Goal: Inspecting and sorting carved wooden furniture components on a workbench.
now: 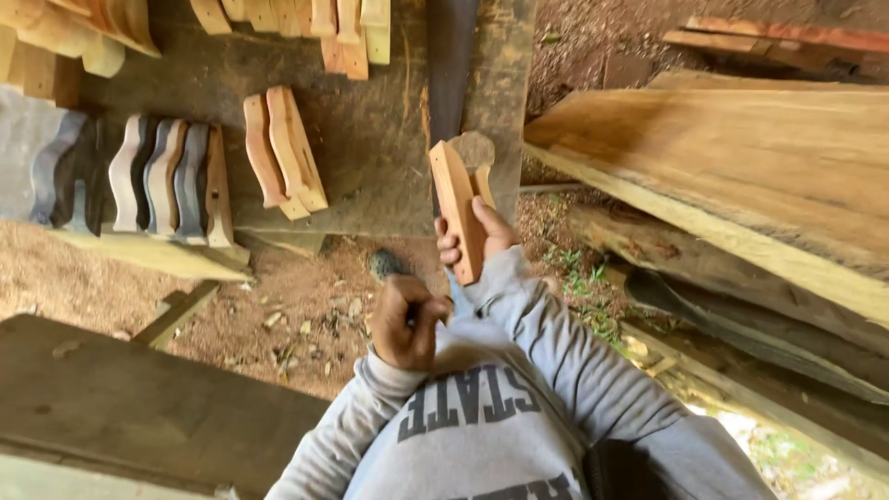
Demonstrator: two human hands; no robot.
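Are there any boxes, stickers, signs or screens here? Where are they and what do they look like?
No boxes, stickers, signs or screens show.
Only lettering: big dark block letters with pale edges on the person's grey sweatshirt, bottom middle, seen upside down.
Right hand: holds a plain orange-brown wooden piece, no label.
Left hand: closed fist just above the sweatshirt.

One curved orange-brown wooden piece (458, 218) stands in a hand. Two similar pale curved wooden pieces (282, 153) lean together on the dark wooden desk (370, 139). About six shaped pieces, grey, white and tan (162, 176), stand in a row.
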